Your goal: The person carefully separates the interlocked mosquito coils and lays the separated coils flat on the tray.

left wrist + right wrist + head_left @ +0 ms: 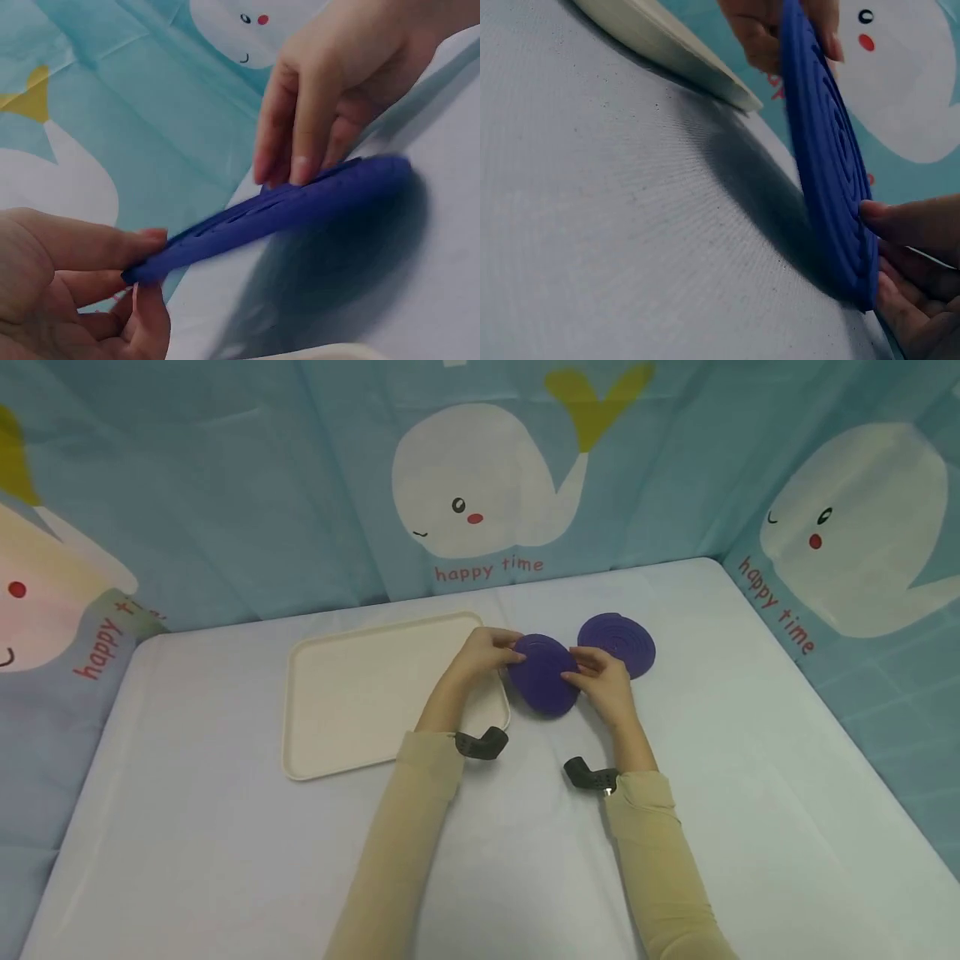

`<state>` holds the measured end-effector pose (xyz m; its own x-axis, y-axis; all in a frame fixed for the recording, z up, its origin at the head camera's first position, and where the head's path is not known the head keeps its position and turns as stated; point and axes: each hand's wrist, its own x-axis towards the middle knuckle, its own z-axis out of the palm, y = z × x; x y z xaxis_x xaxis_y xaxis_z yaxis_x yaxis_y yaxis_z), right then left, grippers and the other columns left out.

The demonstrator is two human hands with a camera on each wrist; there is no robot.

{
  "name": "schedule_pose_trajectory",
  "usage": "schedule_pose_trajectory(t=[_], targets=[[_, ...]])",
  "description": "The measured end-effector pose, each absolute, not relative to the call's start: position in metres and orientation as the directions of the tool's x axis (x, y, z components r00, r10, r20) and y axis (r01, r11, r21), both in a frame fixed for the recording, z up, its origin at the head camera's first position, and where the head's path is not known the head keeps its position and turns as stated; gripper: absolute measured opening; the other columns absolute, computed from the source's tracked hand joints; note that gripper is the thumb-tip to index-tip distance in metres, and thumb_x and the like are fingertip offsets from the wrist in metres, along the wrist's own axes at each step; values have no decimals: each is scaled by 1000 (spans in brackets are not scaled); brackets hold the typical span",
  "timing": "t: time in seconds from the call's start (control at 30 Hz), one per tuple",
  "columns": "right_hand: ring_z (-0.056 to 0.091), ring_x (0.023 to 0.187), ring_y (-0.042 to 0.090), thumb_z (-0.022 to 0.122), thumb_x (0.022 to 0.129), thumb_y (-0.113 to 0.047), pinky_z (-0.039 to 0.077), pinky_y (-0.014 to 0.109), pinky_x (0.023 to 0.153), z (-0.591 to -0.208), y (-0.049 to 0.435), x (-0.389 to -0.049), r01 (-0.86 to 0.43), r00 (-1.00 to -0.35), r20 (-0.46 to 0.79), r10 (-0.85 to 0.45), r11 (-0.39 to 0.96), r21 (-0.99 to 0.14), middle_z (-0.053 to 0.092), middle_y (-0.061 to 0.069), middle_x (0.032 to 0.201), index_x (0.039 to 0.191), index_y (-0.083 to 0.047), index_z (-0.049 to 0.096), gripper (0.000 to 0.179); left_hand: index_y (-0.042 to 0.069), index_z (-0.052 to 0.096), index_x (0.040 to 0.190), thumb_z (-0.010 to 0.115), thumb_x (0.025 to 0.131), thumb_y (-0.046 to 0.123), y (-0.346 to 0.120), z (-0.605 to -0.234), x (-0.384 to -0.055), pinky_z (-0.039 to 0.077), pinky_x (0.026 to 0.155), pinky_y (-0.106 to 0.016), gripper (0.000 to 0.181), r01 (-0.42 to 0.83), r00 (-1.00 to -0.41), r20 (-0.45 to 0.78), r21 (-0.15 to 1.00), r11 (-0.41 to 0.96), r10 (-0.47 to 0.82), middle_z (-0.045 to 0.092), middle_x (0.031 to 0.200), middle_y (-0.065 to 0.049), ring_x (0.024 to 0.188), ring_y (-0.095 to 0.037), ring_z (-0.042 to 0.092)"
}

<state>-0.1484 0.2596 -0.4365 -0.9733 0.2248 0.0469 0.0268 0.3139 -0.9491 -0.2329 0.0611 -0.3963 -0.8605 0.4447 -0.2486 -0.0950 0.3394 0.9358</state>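
Both hands hold a round purple coaster point(544, 677) above the table, just off the tray's right edge. My left hand point(482, 653) pinches its left edge between thumb and fingers, and my right hand point(604, 683) pinches the opposite edge. The coaster is tilted, with its shadow on the white cloth beneath. Concentric ridges show on its face in the right wrist view, where my right thumb presses on them. Behind my right hand lies more purple ridged coaster material point(628, 646), flat on the table with an uneven round outline.
A shallow cream rectangular tray point(360, 693) lies left of the coaster, partly behind my left forearm. White cloth point(510, 860) covers the table. A blue curtain point(285, 485) printed with whales hangs along the back and sides.
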Motion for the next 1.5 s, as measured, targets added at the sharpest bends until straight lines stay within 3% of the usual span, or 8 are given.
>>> schedule_pose_trajectory(t=[0.17, 0.3, 0.43, 0.57, 0.73, 1.13, 1.3, 1.5], targets=[[62, 101, 30, 74, 78, 0, 51, 21, 84, -438, 260, -150, 33, -972, 46, 230, 328, -944, 61, 25, 116, 122, 7, 57, 47, 3, 58, 125, 63, 85, -2, 59, -403, -220, 52, 88, -34, 40, -46, -855, -156, 973, 228, 494, 56, 126, -18, 112, -32, 57], [64, 87, 13, 73, 79, 1, 50, 14, 75, -438, 260, -149, 8, -975, 59, 216, 296, -955, 63, 25, 109, 115, 10, 59, 40, 5, 52, 131, 57, 90, -2, 57, -409, -211, 49, 94, -35, 42, -100, -848, -139, 990, 104, 512, 54, 129, -19, 116, -32, 55], [61, 77, 1, 73, 77, 5, 50, 12, 72, -433, 258, -147, -17, -973, 69, 218, 232, -972, 66, 8, 95, 111, 13, 58, 38, 3, 47, 133, 56, 90, -4, 54, -414, -205, 48, 95, -35, 45, -163, -861, -141, 987, -3, 489, 57, 125, -23, 112, -35, 57], [63, 76, 1, 71, 77, 9, 51, 13, 72, -428, 255, -146, -14, -975, 35, 218, 97, -995, 65, -11, 83, 108, 10, 59, 33, -1, 47, 133, 56, 91, -2, 51, -416, -201, 48, 94, -33, 43, -229, -868, -184, 973, -41, 462, 55, 127, -23, 113, -35, 57], [63, 76, 6, 66, 79, 14, 52, 15, 68, -425, 248, -144, -17, -976, -14, 216, -142, -990, 68, -7, 82, 95, -8, 62, 27, -4, 47, 133, 61, 90, 4, 46, -419, -193, 45, 98, -31, 46, -312, -849, -244, 947, -71, 469, 54, 130, -19, 118, -31, 54], [61, 83, 8, 55, 92, 1, 50, 19, 78, -414, 209, -147, 92, -990, -125, 58, -392, -915, 65, -4, 88, 87, -15, 68, 21, -3, 51, 130, 66, 87, 7, 17, -413, -174, 48, 94, -30, 48, -148, -931, -126, 988, -40, 342, 58, 125, -19, 113, -30, 58], [60, 96, 12, 54, 90, 3, 47, 23, 88, -414, 184, -156, 161, -987, -154, -48, -351, -923, 66, -3, 98, 98, -12, 66, 21, -3, 53, 128, 68, 86, 12, 0, -411, -175, 43, 100, -31, 47, -52, -965, -69, 996, 71, 252, 59, 125, -18, 117, -28, 55], [60, 98, 15, 61, 84, 3, 48, 29, 92, -418, 159, -168, 136, -990, -120, -80, -241, -961, 64, 1, 100, 116, 7, 56, 32, -5, 58, 122, 71, 83, 13, -17, -414, -177, 44, 98, -35, 44, 67, -986, 35, 977, 201, 162, 62, 118, -20, 112, -31, 58]])
